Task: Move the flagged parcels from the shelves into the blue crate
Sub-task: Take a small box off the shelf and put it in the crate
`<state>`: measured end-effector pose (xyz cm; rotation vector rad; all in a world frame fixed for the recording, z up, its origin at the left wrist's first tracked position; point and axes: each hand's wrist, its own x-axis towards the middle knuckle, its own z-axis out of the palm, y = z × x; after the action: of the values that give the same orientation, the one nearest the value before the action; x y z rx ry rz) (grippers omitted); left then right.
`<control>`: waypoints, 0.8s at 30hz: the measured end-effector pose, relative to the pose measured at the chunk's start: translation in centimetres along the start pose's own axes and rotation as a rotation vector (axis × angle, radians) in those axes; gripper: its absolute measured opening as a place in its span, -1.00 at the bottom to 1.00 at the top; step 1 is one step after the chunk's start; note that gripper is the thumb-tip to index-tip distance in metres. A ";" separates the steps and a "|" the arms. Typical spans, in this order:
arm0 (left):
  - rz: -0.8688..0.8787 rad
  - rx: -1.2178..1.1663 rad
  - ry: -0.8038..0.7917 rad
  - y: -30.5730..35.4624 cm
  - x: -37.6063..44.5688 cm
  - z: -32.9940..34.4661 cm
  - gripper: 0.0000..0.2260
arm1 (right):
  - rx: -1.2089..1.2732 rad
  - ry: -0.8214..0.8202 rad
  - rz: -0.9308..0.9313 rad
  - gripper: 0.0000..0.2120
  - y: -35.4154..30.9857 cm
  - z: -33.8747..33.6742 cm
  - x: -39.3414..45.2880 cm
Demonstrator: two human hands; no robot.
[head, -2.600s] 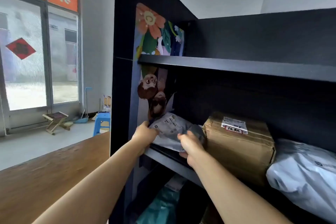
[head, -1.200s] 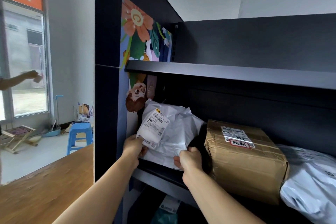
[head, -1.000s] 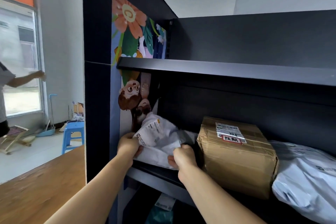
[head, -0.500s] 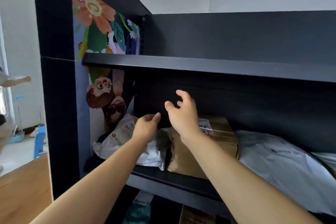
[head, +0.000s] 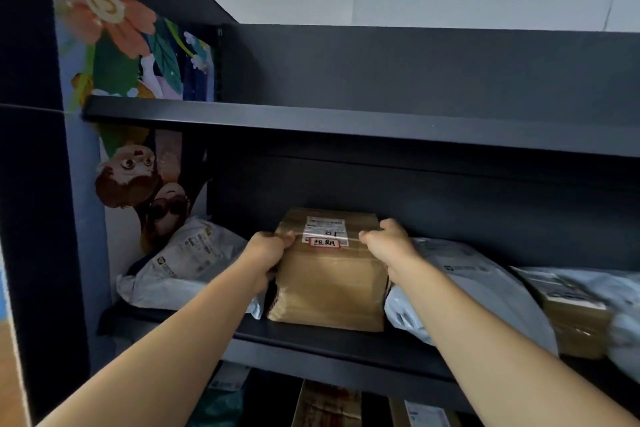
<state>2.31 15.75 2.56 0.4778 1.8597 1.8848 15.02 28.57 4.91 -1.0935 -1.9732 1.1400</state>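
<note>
Both hands are closed on the cardboard box (head: 329, 274), one at each upper front corner. The left hand (head: 268, 248) wraps the left corner with the fingers curled over the top edge. The right hand (head: 389, 241) wraps the right corner in the same way. The grip is narrow and holds the box between the two palms.

The box rests on the shelf (head: 346, 340); no gap shows under its base. On top of the box sit a white shipping label and, just in front of it, a red-bordered sticker (head: 325, 243) with handwritten characters. By judgement, this sticker is the flag, so the box is a parcel to be moved.

Left of the box, touching its side, lies a white mailer bag (head: 187, 263). Right of the box, touching it, lies a grey mailer bag (head: 471, 291). Farther right of the box lies another parcel (head: 568, 315), partly cut off by the frame edge. No red-bordered sticker is visible on these three.

Progress, by judgement: the step in hand is the grasp, and the lift has not begun. The blue crate is not in view, so its contents cannot be told. Remaining: withdraw the box from between the bags, carry it to the crate, then check the other shelves.
</note>
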 end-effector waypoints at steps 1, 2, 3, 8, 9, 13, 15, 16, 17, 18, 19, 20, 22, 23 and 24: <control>0.004 -0.019 -0.004 -0.1 0.0 -0.1 -0.69 | 0.043 -0.011 0.012 -0.54 0.1 -0.1 -0.2; 0.007 -0.049 -0.010 -0.1 -0.2 -0.2 -0.69 | 0.072 -0.017 0.022 -0.54 0.2 -0.3 -0.4; 0.011 -0.082 -0.016 -0.2 -0.3 -0.2 -0.68 | 0.092 -0.015 0.027 -0.52 0.4 -0.5 -0.6; 0.066 -0.230 -0.030 -0.7 -1.6 -0.3 -0.74 | 0.213 0.005 -0.009 -0.52 1.2 -1.2 -1.6; 0.086 -0.261 -0.036 -0.8 -1.9 -0.4 -0.75 | 0.242 0.020 -0.030 -0.55 1.2 -1.4 -1.9; 0.163 -0.361 -0.072 -0.9 -2.8 -0.9 -0.72 | 0.327 0.068 -0.097 -0.60 1.3 -1.7 -3.0; 0.187 -0.380 -0.079 -0.7 -3.3 -1.1 -0.71 | 0.363 0.067 -0.111 -0.57 1.3 -1.8 -3.4; 0.196 -0.390 -0.080 -0.6 -3.6 -1.2 -0.72 | 0.379 0.065 -0.120 -0.55 1.3 -1.9 -3.6; 0.204 -0.398 -0.077 -0.4 -3.8 -1.2 -0.72 | 0.390 0.064 -0.130 -0.54 1.2 -2.0 -3.7; 0.213 -0.405 -0.074 -0.3 -4.1 -1.3 -0.72 | 0.400 0.061 -0.143 -0.54 1.2 -2.0 -3.8; 0.222 -0.404 -0.066 -0.2 -4.5 -1.4 -0.72 | 0.410 0.054 -0.156 -0.54 1.1 -2.1 -3.9; 0.233 -0.403 -0.061 -0.1 -4.8 -1.4 -0.72 | 0.422 0.047 -0.168 -0.54 1.0 -2.1 -4.0; 0.248 -0.401 -0.046 0.1 -5.4 -1.6 -0.71 | 0.444 0.036 -0.179 -0.54 0.9 -2.2 -4.3; 0.255 -0.399 -0.034 0.2 -5.7 -1.7 -0.71 | 0.455 0.030 -0.184 -0.54 0.7 -2.3 -4.4; 0.264 -0.399 -0.022 0.3 -6.1 -1.9 -0.71 | 0.465 0.020 -0.192 -0.54 0.6 -2.3 -4.6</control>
<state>6.41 10.91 3.19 0.6236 1.4060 2.3407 19.29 25.66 4.94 -0.6555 -1.6368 1.3809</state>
